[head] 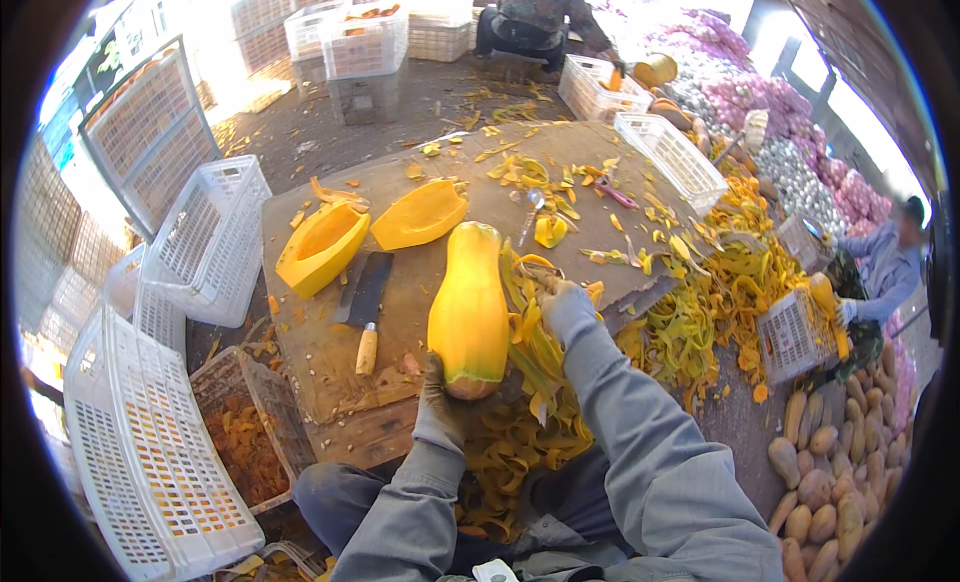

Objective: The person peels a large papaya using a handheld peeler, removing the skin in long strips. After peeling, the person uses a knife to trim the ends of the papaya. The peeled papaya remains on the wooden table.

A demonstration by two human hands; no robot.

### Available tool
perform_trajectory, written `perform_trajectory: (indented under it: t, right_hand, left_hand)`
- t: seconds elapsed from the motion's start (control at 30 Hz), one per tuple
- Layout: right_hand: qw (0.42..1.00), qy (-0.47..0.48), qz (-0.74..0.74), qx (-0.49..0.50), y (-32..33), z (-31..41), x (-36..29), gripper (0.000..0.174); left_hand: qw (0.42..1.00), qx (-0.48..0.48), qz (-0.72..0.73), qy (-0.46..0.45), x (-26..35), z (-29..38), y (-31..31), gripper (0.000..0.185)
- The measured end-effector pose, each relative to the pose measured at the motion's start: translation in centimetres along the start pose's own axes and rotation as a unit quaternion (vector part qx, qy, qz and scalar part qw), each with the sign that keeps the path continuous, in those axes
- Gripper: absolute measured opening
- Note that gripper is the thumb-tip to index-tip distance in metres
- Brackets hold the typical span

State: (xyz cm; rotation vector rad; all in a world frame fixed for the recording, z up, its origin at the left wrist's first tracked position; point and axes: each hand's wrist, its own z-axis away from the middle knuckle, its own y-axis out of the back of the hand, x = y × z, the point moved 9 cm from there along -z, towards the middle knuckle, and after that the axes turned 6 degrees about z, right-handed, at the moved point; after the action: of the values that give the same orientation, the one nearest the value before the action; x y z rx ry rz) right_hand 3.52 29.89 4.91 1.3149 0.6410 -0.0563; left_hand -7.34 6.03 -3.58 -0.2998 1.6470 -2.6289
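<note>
A peeled yellow butternut squash [469,304] stands out in front of me on the wooden board [405,424], its stem-like end away from me. My left hand [437,394], in a dirty glove, holds its near, wide end. My gloved right hand [564,300] grips a peeler [541,269] beside the squash, over a strip pile of peel [532,357]. Left of the squash lies a cleaver [367,300] with a wooden handle. Beyond it are two hollowed squash halves, one [324,244] nearer and one [420,214] farther. A pink-handled peeler [616,193] lies among peel scraps.
White plastic crates [214,237] stand at left, near a bin of orange pulp [244,439]. A crate [671,158] touches the board's far right. Peel heaps [739,282] and unpeeled squashes [825,477] cover the right floor. Co-workers sit at right [889,259] and crouch far ahead [536,19].
</note>
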Motion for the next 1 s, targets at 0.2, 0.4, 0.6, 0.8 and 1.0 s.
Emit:
perform_trajectory:
  t: [0.2,0.4,0.6,0.8,1.0]
  right_hand:
    - [0.995,0.015,0.095,0.026,-1.7,-5.8,-3.1,0.041]
    - [0.966,0.077,0.233,0.079,-0.4,-5.5,-5.5,0.043]
    - [0.989,0.124,0.018,0.082,-1.1,-5.3,-6.4,0.045]
    - [0.94,0.016,-0.334,-0.067,-8.6,-4.5,-5.4,0.052]
    - [0.922,-0.051,-0.374,-0.091,-7.9,-1.9,-4.7,0.048]
  left_hand:
    - [0.999,-0.031,0.007,-0.002,1.2,1.6,-1.9,0.082]
    - [0.996,0.056,-0.008,-0.063,2.8,0.9,0.8,0.058]
    - [0.95,0.141,-0.165,-0.224,6.8,-0.5,2.9,0.054]
    - [0.909,0.19,-0.335,-0.159,8.7,-1.2,1.5,0.059]
    - [0.937,0.135,-0.298,-0.118,5.5,1.2,-1.2,0.06]
